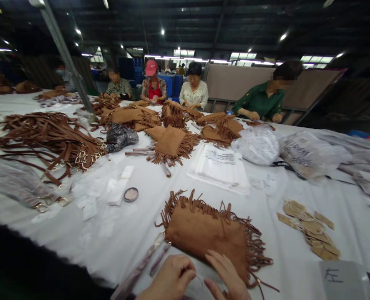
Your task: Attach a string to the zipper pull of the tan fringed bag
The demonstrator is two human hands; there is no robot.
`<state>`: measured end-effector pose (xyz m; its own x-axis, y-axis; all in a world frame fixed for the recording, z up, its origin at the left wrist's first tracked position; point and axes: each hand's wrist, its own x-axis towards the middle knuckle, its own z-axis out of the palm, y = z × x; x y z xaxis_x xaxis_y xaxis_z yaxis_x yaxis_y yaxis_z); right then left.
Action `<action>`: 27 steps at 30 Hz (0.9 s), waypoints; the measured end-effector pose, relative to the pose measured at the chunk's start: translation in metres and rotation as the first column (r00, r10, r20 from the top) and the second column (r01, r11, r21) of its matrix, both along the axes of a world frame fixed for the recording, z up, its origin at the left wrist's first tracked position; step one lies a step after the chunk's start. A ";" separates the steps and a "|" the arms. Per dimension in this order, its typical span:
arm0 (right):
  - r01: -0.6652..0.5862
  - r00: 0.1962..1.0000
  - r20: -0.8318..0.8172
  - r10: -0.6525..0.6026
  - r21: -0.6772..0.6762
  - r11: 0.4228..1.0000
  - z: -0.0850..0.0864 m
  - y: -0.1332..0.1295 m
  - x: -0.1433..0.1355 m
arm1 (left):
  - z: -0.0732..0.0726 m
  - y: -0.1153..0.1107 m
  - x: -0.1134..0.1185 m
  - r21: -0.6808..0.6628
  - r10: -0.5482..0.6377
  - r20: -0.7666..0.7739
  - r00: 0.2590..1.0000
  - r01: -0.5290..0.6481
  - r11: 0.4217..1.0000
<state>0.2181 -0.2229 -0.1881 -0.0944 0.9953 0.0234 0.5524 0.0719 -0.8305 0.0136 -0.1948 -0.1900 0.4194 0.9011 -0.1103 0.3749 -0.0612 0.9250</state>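
Note:
A brown suede-like pouch with fringe lies flat on the white-covered table in front of me. Its wrapped strap runs from a metal ring at the left corner toward me. Below the pouch's near edge, my left hand is closed, thumb against curled fingers; a thin pale strand seems to come from the pinch, too faint to name. My right hand has its fingers stretched out and apart, the fingertips resting at the pouch's lower edge.
Tan paper hang tags and a grey box lie at the right. Beyond are a stack of white plastic bags, a small round dish, brown straps and more fringed pouches. Several people work across the table.

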 end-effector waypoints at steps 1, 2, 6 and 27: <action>-0.032 0.997 -0.066 0.030 -0.029 0.999 0.001 0.002 -0.012 | 0.000 -0.001 0.000 -0.012 0.004 0.036 0.999 -0.004 1.000; -0.069 0.990 -0.127 0.059 -0.078 0.995 0.001 0.005 -0.023 | 0.000 -0.002 0.000 -0.023 0.024 0.073 0.997 -0.022 0.999; -0.120 0.977 -0.196 0.087 -0.165 0.979 -0.005 0.016 -0.055 | -0.005 0.000 -0.006 -0.105 0.174 0.138 0.975 -0.161 0.981; 0.021 0.999 -0.036 -0.026 -0.112 0.993 -0.033 0.083 -0.079 | -0.036 0.058 -0.060 0.042 0.229 -0.347 0.909 -0.229 0.973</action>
